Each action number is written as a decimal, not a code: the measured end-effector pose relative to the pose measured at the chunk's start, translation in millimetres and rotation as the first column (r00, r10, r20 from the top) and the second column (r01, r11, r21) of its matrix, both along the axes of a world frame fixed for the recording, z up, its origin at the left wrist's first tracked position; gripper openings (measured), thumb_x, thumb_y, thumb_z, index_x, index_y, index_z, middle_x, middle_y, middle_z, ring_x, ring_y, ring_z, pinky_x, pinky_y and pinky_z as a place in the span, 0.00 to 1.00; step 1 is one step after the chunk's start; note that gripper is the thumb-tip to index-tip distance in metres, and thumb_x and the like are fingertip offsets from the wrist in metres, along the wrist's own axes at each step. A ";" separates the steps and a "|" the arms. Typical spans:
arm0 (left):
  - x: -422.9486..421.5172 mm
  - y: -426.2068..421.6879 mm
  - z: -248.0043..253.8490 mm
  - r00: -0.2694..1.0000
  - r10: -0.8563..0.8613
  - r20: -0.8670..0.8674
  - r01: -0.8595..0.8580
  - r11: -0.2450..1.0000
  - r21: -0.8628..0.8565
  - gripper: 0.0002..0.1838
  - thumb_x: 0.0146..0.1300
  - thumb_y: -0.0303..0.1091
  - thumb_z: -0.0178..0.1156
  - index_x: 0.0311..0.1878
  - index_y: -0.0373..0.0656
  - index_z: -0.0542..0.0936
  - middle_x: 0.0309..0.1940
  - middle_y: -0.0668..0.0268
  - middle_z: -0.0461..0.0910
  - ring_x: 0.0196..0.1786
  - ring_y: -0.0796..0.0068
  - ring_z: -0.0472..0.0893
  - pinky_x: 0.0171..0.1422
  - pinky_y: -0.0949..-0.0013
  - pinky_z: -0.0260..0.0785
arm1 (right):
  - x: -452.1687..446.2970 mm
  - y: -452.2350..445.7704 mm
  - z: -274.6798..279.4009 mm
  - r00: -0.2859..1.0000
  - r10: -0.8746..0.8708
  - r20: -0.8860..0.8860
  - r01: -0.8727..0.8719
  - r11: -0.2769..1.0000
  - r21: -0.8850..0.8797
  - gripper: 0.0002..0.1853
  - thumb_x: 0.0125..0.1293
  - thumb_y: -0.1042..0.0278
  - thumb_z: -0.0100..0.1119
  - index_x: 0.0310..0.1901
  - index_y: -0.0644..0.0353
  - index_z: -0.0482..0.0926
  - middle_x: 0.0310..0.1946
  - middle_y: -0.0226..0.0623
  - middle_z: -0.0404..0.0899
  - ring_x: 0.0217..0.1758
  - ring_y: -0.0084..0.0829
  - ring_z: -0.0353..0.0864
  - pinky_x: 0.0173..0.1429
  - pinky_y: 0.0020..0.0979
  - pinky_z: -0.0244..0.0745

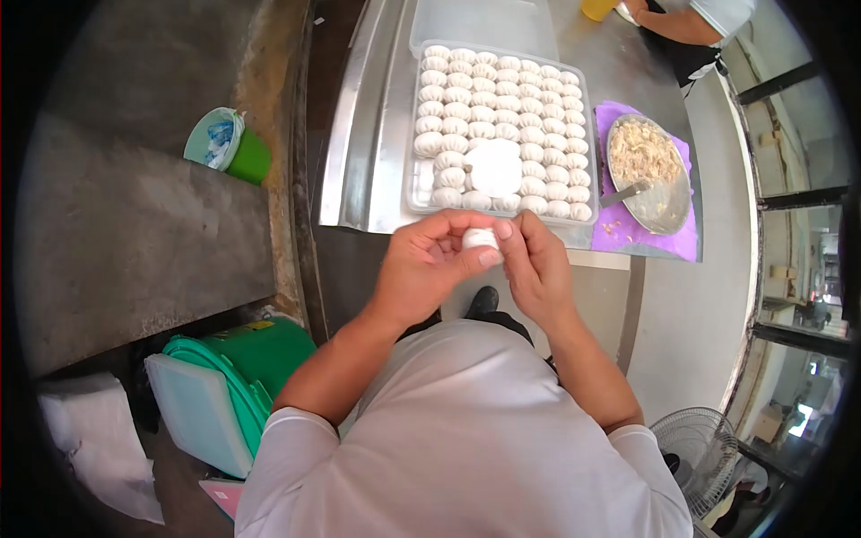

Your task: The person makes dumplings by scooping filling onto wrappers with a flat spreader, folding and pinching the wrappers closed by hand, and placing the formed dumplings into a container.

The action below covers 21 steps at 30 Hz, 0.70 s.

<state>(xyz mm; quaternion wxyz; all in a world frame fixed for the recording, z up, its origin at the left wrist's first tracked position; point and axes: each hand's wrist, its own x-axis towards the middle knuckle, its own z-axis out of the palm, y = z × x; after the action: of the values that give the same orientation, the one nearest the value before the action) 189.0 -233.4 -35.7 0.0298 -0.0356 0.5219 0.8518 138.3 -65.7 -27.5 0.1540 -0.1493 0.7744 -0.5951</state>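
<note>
Just in front of the tray's near edge, my left hand (426,264) curls its fingers round a small white dumpling (480,238). My right hand (535,264) pinches the same dumpling from the right with thumb and forefinger. Beyond both hands is a clear plastic tray (411,184) filled with rows of pleated white dumplings (507,90). White dough wrappers (495,168) lie on top of the dumplings near the tray's front. Right of the tray, an oval metal bowl (659,211) holds pale filling (641,151) and a spatula (625,193).
The bowl stands on a purple cloth (610,230) on the metal table (381,108). A co-worker's arm (673,22) is at the back right, near a yellow container (597,8). Green bins (251,157) (260,354) are left, a fan (695,457) lower right.
</note>
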 end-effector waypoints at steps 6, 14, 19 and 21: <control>0.2 -48.8 1.6 0.978 0.207 -0.006 -0.203 0.949 -0.242 0.21 0.64 0.19 0.68 0.61 0.32 0.77 0.51 0.63 0.83 0.52 0.79 0.82 0.58 0.73 0.77 | -64.8 -36.3 7.2 0.840 0.161 -0.518 0.007 0.952 0.307 0.33 0.65 0.52 0.71 0.63 0.68 0.72 0.56 0.55 0.77 0.58 0.47 0.76 0.60 0.44 0.72; 15.0 -52.9 -13.5 0.985 0.141 0.095 -0.096 0.922 -0.376 0.22 0.64 0.20 0.69 0.61 0.32 0.77 0.48 0.64 0.83 0.50 0.79 0.82 0.55 0.74 0.76 | -129.4 -123.6 -29.3 0.694 0.545 -0.470 0.073 0.596 0.800 0.52 0.54 0.57 0.76 0.78 0.53 0.56 0.80 0.60 0.47 0.83 0.68 0.42 0.81 0.67 0.43; 13.9 -53.9 -9.3 0.981 0.194 0.009 -0.171 0.887 -0.429 0.22 0.64 0.21 0.69 0.61 0.33 0.78 0.47 0.65 0.84 0.51 0.79 0.81 0.56 0.74 0.75 | -146.5 -132.4 -37.0 0.747 0.546 -0.379 0.051 0.521 0.852 0.54 0.54 0.56 0.75 0.80 0.51 0.54 0.81 0.59 0.45 0.84 0.66 0.41 0.81 0.67 0.41; 6.5 -53.5 2.3 0.975 0.210 -0.070 -0.208 0.763 -0.612 0.21 0.63 0.22 0.70 0.60 0.34 0.80 0.46 0.67 0.84 0.50 0.78 0.80 0.56 0.72 0.75 | -149.4 -122.4 -31.6 0.765 0.555 -0.326 -0.025 0.531 0.847 0.54 0.56 0.52 0.75 0.80 0.52 0.53 0.81 0.59 0.45 0.84 0.67 0.40 0.81 0.67 0.41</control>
<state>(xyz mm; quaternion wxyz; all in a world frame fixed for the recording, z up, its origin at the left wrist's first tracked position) 195.5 -286.9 -33.3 -0.0778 -0.1021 0.7634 0.6330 -11.1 -188.2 -59.1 0.0713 -0.3649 0.9257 -0.0698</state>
